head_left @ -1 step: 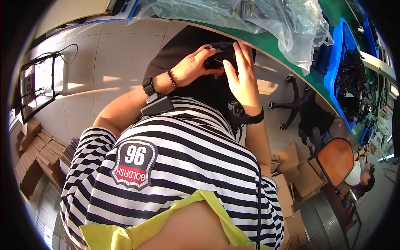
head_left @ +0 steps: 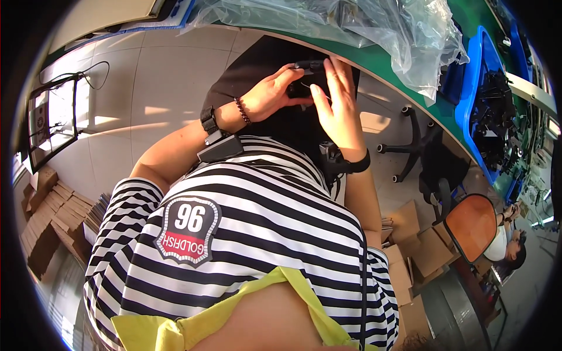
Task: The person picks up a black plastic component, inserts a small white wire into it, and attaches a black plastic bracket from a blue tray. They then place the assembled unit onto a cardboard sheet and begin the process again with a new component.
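Observation:
My left hand (head_left: 263, 98) is closed on a small black curved plastic-looking part (head_left: 309, 65), held above my dark-clad lap at the edge of the green bench. Its exact kind cannot be made out, since black lies against black and the fingers cover some of it. My right hand (head_left: 341, 111) is beside the part's right end. Its fingers are stretched out, with the thumb spread apart from them, and the fingertips come close to the part or touch it. A thin pale line shows near the right thumb tip.
Crumpled clear plastic sheeting (head_left: 386, 35) covers much of the green bench (head_left: 436, 108). To the right stands a blue tray (head_left: 473, 108) with several black parts. A wheeled chair (head_left: 413, 143), cardboard boxes (head_left: 424, 251) and an orange chair back (head_left: 471, 225) are at right, near another person (head_left: 506, 245).
My right hand has shifted very slightly, its thumb and fingertips moving a little left. The left hand and the black part stay in place.

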The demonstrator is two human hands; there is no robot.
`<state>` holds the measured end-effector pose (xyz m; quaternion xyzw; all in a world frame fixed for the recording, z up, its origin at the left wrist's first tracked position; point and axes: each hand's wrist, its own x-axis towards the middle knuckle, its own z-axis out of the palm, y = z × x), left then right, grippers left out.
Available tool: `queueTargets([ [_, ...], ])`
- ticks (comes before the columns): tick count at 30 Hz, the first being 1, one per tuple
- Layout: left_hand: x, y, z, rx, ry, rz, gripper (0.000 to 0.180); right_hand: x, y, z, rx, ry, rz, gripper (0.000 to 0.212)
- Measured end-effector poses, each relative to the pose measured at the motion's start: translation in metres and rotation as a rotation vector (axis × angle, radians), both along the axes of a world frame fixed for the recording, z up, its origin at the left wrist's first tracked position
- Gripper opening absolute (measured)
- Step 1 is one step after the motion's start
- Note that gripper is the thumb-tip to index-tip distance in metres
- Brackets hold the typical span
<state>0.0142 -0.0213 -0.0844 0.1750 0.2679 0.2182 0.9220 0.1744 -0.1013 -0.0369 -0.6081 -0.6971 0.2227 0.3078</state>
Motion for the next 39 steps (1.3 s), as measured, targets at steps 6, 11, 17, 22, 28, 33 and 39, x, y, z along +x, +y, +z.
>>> queueTargets([
  [6,-0.004,0.002,-0.012,0.107,-0.003,0.062,0.02,0.007,0.004,-0.001,0.044,0.047,-0.014,0.059],
  [11,-0.004,0.0,-0.004,0.127,0.074,0.048,0.018,0.004,0.004,-0.009,0.001,-0.052,0.002,0.062],
  [17,0.0,-0.004,0.014,0.081,0.009,0.05,0.02,0.016,0.008,-0.002,0.03,-0.14,0.002,0.054],
  [22,-0.006,-0.003,0.011,0.126,0.162,-0.015,0.03,0.004,-0.007,0.013,-0.034,-0.172,0.077,0.051],
  [28,-0.005,-0.005,0.004,0.095,0.041,-0.003,0.026,0.01,0.001,0.003,0.054,-0.115,-0.032,0.053],
  [33,-0.006,0.0,-0.003,0.117,0.002,-0.036,0.033,0.011,0.001,0.005,0.05,-0.126,-0.008,0.055],
  [39,-0.008,-0.001,-0.006,0.103,0.075,-0.006,0.038,0.003,-0.005,0.007,-0.017,-0.193,0.02,0.056],
])
